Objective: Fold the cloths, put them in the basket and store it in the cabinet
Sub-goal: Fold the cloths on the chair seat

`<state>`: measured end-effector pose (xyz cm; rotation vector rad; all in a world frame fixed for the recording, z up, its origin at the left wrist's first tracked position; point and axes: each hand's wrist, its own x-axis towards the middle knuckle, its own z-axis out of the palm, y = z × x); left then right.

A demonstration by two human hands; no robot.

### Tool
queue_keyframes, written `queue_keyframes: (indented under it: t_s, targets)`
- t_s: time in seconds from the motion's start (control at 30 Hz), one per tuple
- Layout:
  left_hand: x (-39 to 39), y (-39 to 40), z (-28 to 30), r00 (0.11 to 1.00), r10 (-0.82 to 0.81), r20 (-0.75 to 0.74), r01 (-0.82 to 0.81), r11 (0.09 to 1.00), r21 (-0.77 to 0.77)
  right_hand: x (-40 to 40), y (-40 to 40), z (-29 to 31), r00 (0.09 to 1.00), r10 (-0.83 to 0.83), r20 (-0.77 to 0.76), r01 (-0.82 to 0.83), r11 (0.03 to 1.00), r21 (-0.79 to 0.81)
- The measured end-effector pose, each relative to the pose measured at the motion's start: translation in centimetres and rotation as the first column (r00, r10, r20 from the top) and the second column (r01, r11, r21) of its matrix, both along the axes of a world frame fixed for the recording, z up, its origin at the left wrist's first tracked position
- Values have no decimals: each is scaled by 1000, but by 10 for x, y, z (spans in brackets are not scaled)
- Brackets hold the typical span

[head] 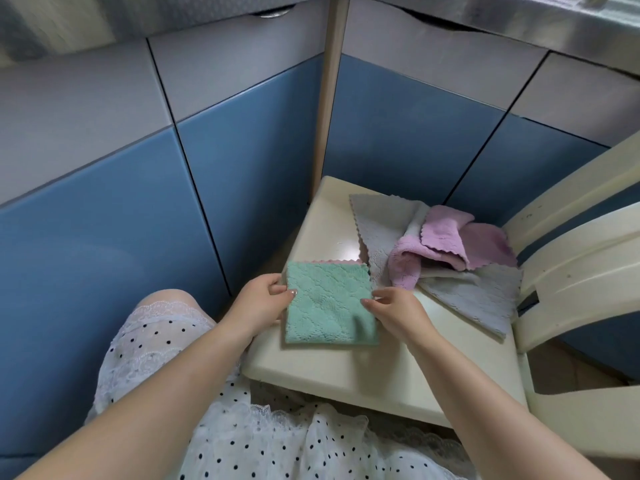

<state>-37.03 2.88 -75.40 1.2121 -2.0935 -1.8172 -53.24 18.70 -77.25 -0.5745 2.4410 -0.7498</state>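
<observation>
Both hands, left (pixel 260 299) and right (pixel 394 308), are pinching the folded green cloth (pixel 329 304); pink (pixel 450 244) and grey (pixel 384 223) cloths at two o'clock are waiting, no basket showing.

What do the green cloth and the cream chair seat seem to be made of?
Green cloth: probably plush microfibre; matte, fuzzy pile with an embossed pattern and zigzag-cut edges. Chair seat: probably moulded plastic; smooth, slightly glossy, with a light reflection on it.

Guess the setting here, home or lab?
Likely a home kitchen: blue and grey cabinet fronts meeting in a corner, a steel counter edge above them, and a cream plastic chair used as a folding surface.
</observation>
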Motion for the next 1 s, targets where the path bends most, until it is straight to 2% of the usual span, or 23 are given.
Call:
queue_keyframes:
  t_s: [0.17,0.3,0.37,0.43,0.53,0.7,0.87,1.0]
  targets:
    - [4,-7,-7,993,-24,117,18,999,49,10,-4,1,958,-77,277,109,989,-102]
    - [12,-9,-3,993,-13,115,7,999,53,22,-7,9,941,-66,332,145,965,-218]
    - [15,-11,5,998,-1,57,-3,997,76,27,-12,16,930,-65,361,174,945,-276]
    - [18,-14,20,999,38,-21,-37,997,69,32,-18,32,944,-57,324,168,929,-328]
    - [25,-21,54,980,137,-146,-141,990,-18,36,-29,67,973,-32,230,135,884,-448]
    - [45,-39,128,914,212,-345,-292,935,-199,39,-63,147,998,63,-15,-59,797,-601]
    - [77,-48,200,820,211,-532,-364,909,-201,49,-100,222,970,235,-61,-212,697,-685]
    - [114,-55,257,785,182,-592,-426,853,-302,72,-136,277,933,347,-101,-303,600,-741]
